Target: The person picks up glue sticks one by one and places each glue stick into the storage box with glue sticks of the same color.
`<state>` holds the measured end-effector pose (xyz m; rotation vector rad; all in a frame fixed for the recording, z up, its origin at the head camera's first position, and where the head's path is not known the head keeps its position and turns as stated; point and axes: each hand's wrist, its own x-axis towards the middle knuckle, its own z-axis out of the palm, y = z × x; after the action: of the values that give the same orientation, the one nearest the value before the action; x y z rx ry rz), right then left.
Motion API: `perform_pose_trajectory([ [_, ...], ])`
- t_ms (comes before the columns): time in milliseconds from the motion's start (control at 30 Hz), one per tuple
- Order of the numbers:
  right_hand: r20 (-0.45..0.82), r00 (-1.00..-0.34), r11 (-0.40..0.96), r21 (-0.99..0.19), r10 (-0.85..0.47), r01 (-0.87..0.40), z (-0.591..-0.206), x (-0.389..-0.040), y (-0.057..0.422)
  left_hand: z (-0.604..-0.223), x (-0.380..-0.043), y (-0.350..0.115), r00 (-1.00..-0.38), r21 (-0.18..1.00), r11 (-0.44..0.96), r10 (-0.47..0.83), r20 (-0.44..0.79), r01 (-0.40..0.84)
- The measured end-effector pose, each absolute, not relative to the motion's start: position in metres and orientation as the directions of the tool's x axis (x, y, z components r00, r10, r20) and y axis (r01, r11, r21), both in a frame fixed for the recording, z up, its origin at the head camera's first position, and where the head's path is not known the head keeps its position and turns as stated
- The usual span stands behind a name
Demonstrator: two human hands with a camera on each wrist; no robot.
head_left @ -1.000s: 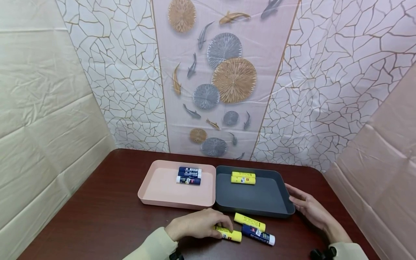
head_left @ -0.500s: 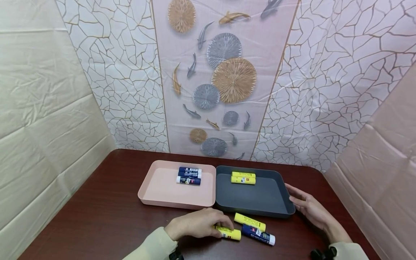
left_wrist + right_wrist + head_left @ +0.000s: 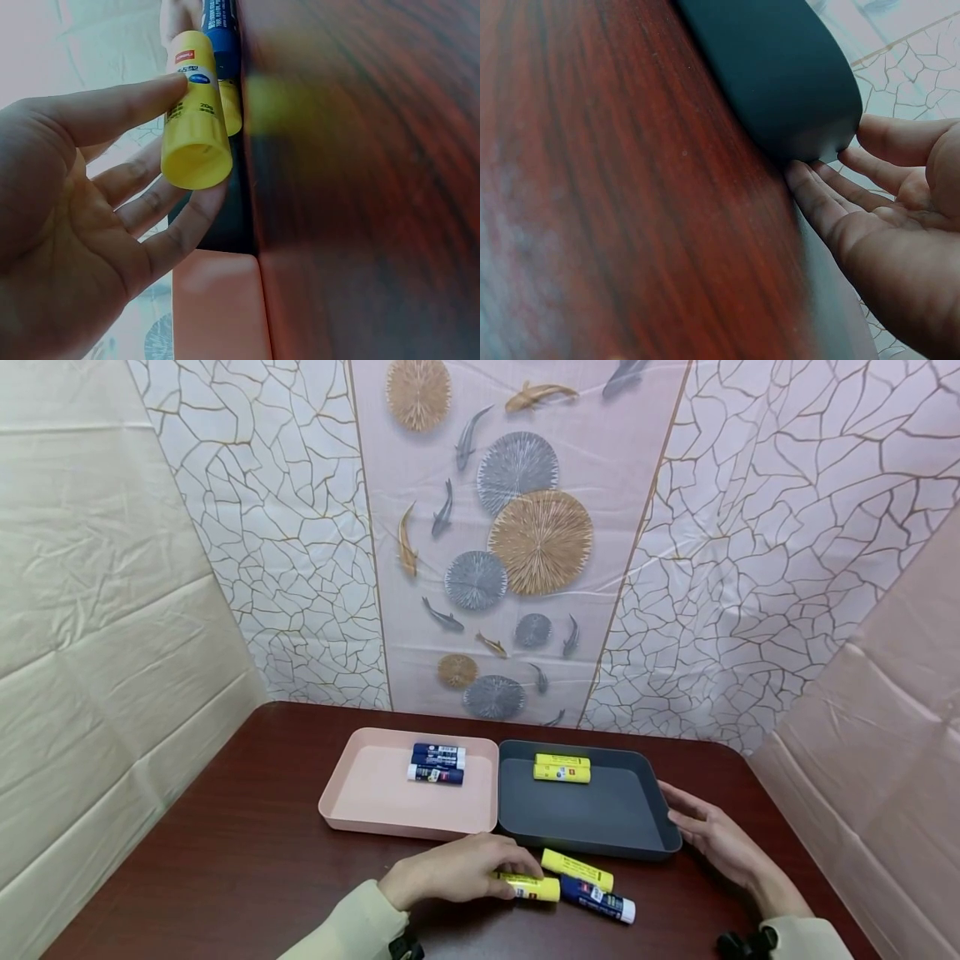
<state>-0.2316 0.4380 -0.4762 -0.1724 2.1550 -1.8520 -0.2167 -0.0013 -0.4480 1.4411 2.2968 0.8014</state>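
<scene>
My left hand (image 3: 453, 870) pinches a yellow glue stick (image 3: 536, 888) between thumb and fingers, in front of the trays. The left wrist view shows the thumb on the label of this glue stick (image 3: 196, 112). Just right of it, another yellow glue stick (image 3: 576, 869) and a navy glue stick with a white end (image 3: 597, 900) lie side by side on the table. My right hand (image 3: 720, 846) rests against the right end of the dark grey tray (image 3: 588, 822). In the right wrist view its extended fingertips (image 3: 799, 174) touch the tray's corner.
Two yellow glue sticks (image 3: 562, 774) lie in the dark grey tray. A pink tray (image 3: 375, 797) adjoins it on the left, with several navy glue sticks (image 3: 437, 775) inside. The dark red table (image 3: 225, 860) meets patterned cloth walls (image 3: 285, 568) at back and sides.
My left hand has raised the yellow glue stick slightly over the last half second. The right hand has stayed at the dark tray.
</scene>
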Motion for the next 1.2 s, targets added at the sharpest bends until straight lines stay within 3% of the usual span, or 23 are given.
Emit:
perform_pose_trajectory([
  [533, -0.155, -0.948, 0.166, -0.980, -0.277, 0.112, -0.474, -0.231, 0.437, -0.444, -0.222, -0.002, -0.493, 0.685, 0.322, 0.868, 0.062, 0.653],
  [1200, -0.148, -0.951, 0.148, -0.983, -0.270, 0.111, -0.476, -0.231, 0.439, -0.411, -0.250, 0.012, -0.489, 0.634, 0.325, 0.867, 0.099, 0.702],
])
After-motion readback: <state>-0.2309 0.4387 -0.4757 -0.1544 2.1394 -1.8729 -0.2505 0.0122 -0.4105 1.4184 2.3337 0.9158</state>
